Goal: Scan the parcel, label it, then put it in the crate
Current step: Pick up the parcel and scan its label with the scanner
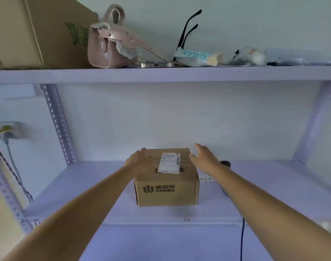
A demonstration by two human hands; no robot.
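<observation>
Dark object (225,163) mostly hidden behind right forearm; parcel label (170,162) print illegible.

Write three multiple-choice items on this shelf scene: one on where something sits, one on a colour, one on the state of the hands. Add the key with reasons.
1. Where is the handbag?
A. on the upper shelf
B. on the lower shelf beside the parcel
C. on the floor

2. What colour is the handbag?
A. black
B. pink
C. green

3. How are the hands at the parcel?
A. both clenched in fists
B. lifting it high above the shelf
C. open, at its far top corners

Key: 1 A, it stands on the upper shelf beside a big carton. 2 B, its leather is pale pink. 3 C, the left hand and right hand have spread fingers while the parcel rests on the lower shelf.
</observation>
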